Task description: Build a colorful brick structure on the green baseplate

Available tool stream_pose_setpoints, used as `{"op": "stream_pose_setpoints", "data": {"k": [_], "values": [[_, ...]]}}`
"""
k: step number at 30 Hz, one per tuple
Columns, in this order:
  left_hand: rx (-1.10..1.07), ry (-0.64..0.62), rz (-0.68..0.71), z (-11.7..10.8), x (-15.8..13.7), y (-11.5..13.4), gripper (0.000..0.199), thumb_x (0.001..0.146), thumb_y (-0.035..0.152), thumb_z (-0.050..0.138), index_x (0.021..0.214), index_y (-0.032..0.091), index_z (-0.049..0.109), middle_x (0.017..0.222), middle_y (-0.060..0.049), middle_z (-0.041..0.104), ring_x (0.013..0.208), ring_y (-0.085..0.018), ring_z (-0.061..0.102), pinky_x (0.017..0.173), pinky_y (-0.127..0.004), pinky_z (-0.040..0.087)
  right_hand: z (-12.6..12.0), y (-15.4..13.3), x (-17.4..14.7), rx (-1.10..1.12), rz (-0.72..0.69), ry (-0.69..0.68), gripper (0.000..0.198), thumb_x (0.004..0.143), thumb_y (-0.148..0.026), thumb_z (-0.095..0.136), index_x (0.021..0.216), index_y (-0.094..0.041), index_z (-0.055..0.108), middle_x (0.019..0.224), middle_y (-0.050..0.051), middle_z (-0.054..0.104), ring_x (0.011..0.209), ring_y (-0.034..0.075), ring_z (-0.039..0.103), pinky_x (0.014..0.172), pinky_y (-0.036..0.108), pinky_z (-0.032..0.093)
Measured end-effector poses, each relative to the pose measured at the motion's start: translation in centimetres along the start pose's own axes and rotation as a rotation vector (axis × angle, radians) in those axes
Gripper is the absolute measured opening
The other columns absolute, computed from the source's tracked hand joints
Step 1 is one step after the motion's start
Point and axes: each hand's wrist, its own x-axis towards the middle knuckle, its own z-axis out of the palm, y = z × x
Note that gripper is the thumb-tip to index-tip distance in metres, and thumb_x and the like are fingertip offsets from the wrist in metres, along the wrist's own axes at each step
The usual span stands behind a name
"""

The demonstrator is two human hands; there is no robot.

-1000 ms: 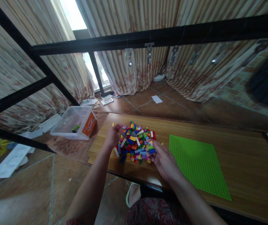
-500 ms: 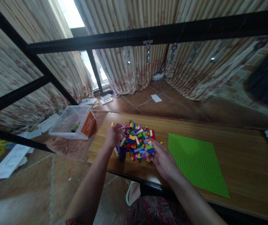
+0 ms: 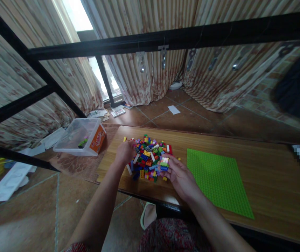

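A heap of toy building bricks (image 3: 147, 158) in many colours lies on the wooden table (image 3: 270, 175). My right hand (image 3: 181, 177) is closed around a small stack of joined bricks (image 3: 164, 162), blue at the bottom with green and pale layers above, held over the heap's right side. At the heap's left edge is my left hand (image 3: 125, 152), its fingers bent down among the bricks. Those fingertips are partly hidden, and I cannot make out whether a brick is between them. To the right of my right hand, a green studded baseplate (image 3: 218, 182) lies flat.
A clear plastic box (image 3: 73, 154) with an orange label stands left of the table, a few green pieces inside. A black metal frame (image 3: 150, 41) with hanging clips crosses in front of the curtains. Papers (image 3: 174, 110) lie on the tiled floor.
My right hand has turned the brick stack slightly, so its pale top catches more light. My left hand stays at the heap's left edge. The whole view has shifted a little.
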Motion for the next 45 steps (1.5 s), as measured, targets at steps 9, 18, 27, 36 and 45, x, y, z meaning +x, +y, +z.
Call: {"op": "stream_pose_setpoints", "data": {"k": [9,18,27,36,45], "values": [[0.003,0.017,0.036,0.0,-0.5,0.1,0.027,0.08,0.014,0.049,0.094,0.021,0.072,0.097,-0.01,0.071,0.085,-0.023,0.065,0.077,-0.03,0.046,-0.2,0.4,-0.1,-0.006,-0.056,0.01,0.031,0.066,-0.038,0.08,0.094,-0.025,0.071,0.094,0.001,0.067,0.079,0.013,0.06,0.073,0.028,0.051],[-0.033,0.039,0.013,0.6,-0.5,-0.3,0.024,0.081,0.017,0.051,0.093,0.02,0.072,0.089,-0.01,0.071,0.081,-0.023,0.064,0.073,-0.029,0.045,-0.3,0.4,-0.2,-0.07,-0.118,0.043,0.026,0.071,-0.034,0.077,0.094,-0.025,0.072,0.079,-0.003,0.064,0.064,0.009,0.052,0.057,0.022,0.04],[-0.1,0.071,-0.002,0.6,-0.7,0.0,0.021,0.078,0.017,0.053,0.087,0.02,0.072,0.086,-0.008,0.069,0.076,-0.021,0.063,0.07,-0.027,0.044,0.0,0.3,-0.4,0.062,-0.078,-0.032,0.029,0.069,-0.03,0.078,0.098,-0.027,0.071,0.079,-0.002,0.064,0.066,0.011,0.056,0.06,0.024,0.045],[-0.935,-0.07,-0.095,-1.5,-5.7,6.1,0.038,0.085,0.05,0.051,0.067,0.018,0.059,0.057,0.002,0.055,0.05,-0.009,0.045,0.048,-0.021,0.034,0.0,0.6,-0.5,-0.051,-0.208,-0.009,0.031,0.075,-0.034,0.074,0.105,-0.032,0.07,0.095,-0.001,0.068,0.077,0.013,0.061,0.073,0.029,0.05],[-1.416,-0.336,-0.32,-1.7,-9.1,9.9,0.038,0.074,0.053,0.066,0.071,0.017,0.055,0.059,0.002,0.057,0.042,-0.005,0.042,0.039,-0.018,0.025,-0.2,0.8,-0.9,-0.233,-0.276,-0.048,0.03,0.077,-0.035,0.072,0.107,-0.03,0.07,0.102,0.002,0.068,0.08,0.015,0.06,0.073,0.03,0.049]]}}
